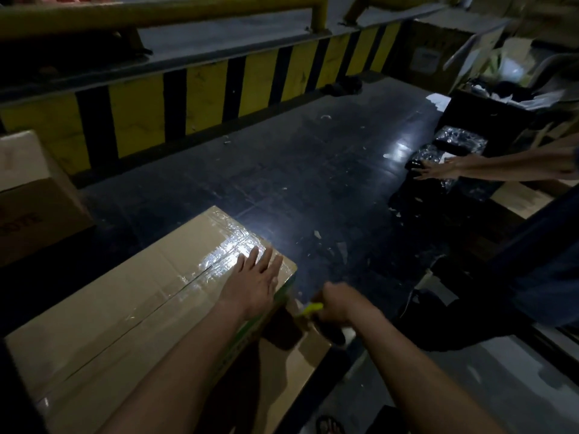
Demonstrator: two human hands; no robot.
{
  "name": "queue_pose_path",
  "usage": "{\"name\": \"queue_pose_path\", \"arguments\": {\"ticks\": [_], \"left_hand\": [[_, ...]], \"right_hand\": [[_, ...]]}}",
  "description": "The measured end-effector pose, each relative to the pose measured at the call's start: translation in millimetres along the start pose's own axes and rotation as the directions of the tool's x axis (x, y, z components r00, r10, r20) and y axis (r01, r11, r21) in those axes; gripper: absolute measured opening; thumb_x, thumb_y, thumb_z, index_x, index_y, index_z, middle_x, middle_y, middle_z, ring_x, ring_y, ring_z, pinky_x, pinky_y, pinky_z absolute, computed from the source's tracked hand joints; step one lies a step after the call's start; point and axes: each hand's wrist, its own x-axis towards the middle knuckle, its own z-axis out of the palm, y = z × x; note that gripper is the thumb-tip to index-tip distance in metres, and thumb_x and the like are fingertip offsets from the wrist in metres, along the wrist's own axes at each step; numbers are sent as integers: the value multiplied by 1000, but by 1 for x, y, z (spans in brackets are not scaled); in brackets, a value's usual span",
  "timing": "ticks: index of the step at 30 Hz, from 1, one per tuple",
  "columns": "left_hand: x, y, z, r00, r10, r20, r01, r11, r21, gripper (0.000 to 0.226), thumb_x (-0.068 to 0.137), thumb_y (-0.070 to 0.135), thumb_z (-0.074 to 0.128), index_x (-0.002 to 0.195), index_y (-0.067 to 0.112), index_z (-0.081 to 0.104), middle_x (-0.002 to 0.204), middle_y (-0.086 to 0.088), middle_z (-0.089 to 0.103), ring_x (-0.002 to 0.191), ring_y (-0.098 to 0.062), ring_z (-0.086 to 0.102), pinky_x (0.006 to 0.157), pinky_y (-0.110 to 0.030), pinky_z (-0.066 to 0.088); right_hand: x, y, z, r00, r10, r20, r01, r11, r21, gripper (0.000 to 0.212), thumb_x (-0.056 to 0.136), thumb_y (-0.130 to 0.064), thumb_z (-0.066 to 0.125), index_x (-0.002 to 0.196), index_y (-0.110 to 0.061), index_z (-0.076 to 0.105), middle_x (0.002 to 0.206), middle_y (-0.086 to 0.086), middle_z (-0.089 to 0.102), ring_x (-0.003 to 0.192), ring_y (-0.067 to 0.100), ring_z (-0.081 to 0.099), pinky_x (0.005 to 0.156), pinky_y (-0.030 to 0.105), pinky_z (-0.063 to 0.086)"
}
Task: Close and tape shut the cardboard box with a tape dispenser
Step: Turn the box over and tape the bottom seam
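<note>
My left hand [255, 285] lies flat, fingers straight, on the far corner of the cardboard box [125, 302]. My right hand [340, 303] grips the yellow-green tape dispenser [310, 308] at its side. The flaps are closed under clear tape [225, 249], so the contents are hidden. A black bin [488, 111] to the far right holds white scraps.

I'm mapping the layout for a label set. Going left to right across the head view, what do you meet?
Spare carton at the left edge, taped cardboard box, left hand flat on it, tape dispenser, right hand gripping it, another person's hand.
</note>
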Motion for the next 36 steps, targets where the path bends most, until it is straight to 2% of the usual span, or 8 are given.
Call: {"name": "queue_pose_path", "arguments": {"ticks": [7,13,17,21,24,28,33,36], "left_hand": [[-50,1,0,975,-204,-86,183,961,-210,83,90,62,-9,159,21,11,166,1,1,150,-10,-9,120,-29,-9],[-103,-14,1,850,-520,-82,482,831,-277,62,103,49,12,157,20,22,163,6,8,152,-16,5,114,-26,-7],[-153,-29,5,728,-683,-58,640,708,-298,83,90,59,3,151,15,40,160,-8,31,149,-27,22,120,-40,12],[-210,-51,13,627,-778,-48,738,612,-284,55,98,40,30,137,9,55,144,-15,50,134,-37,41,109,-47,34],[-240,-61,4,611,-791,-43,752,596,-280,52,93,37,30,120,6,62,118,-15,60,110,-37,54,93,-45,44],[-266,-70,1,583,-808,-90,743,574,-344,39,99,21,44,132,8,59,137,-17,53,128,-37,45,104,-46,36],[-292,-91,3,489,-872,18,734,400,-549,59,104,25,44,157,16,22,166,-6,7,152,-27,8,122,-41,16],[-293,-99,8,494,-868,50,674,346,-653,61,103,27,46,157,12,22,166,-4,6,151,-25,16,119,-34,20]], "right_hand": [[-6,12,-6,982,-162,100,162,987,7,31,78,-50,73,107,-40,74,96,-6,76,97,5,68,68,19,44],[-15,-44,-84,899,-424,107,429,903,-19,24,83,-48,72,107,-46,73,85,-15,74,87,-2,66,75,20,50],[-10,-100,-78,785,-617,62,619,784,-37,41,83,-55,70,121,-41,67,102,-9,74,94,9,67,80,28,53],[-7,-148,-36,684,-728,42,730,682,-51,52,84,-52,70,131,-34,63,114,1,73,100,20,67,81,36,55],[-11,-183,-7,640,-768,19,768,639,-46,51,86,-47,69,133,-29,62,116,6,73,104,25,67,83,39,55],[-14,-220,25,647,-763,-15,763,647,-6,55,88,-43,68,138,-23,57,122,8,70,105,27,66,86,41,56],[-19,-250,59,645,-762,-65,764,645,10,61,87,-49,66,140,-21,56,125,6,69,110,25,65,87,37,54],[-21,-258,73,655,-750,-90,754,657,7,68,83,-56,66,141,-22,55,130,5,67,113,23,64,89,35,53]]}}
